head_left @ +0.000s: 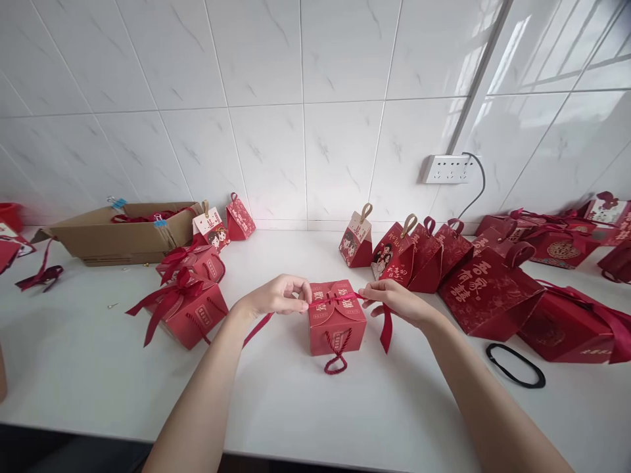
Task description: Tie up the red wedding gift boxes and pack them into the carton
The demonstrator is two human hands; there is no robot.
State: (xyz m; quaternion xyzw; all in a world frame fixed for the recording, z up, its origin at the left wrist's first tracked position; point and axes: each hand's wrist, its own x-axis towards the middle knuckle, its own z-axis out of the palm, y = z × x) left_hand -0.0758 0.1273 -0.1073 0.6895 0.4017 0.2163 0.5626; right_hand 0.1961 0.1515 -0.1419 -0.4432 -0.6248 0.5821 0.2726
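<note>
Bare forearms (202, 387) reach in over the white desk (305, 420) from its near edge, one on each side of a red gift box (320, 338). This box stands upright between the hands, its lid flaps folded together and a twisted cord handle (336, 365) drooping down its front onto the desk. Across the top runs a red ribbon (352, 296); whether it is knotted in the middle is too small to tell. The left hand (283, 295) pinches it at the box's left edge, thumb against curled fingers, with a tail trailing down to the left. The right hand (394, 302) grips it narrowly just off the right edge, its other end hanging below the fingers.

To the left sits a box with a bow (190, 318), another close behind it, and beyond them an open cardboard carton (118, 243) with blue clips (160, 223) on its rim. To the right, peaked red boxes (480, 289) with loop handles stand in a slanting row, and a black band (516, 365) lies in front of them. A white socket strip (446, 169) is fixed to the tiled wall (266, 59).
</note>
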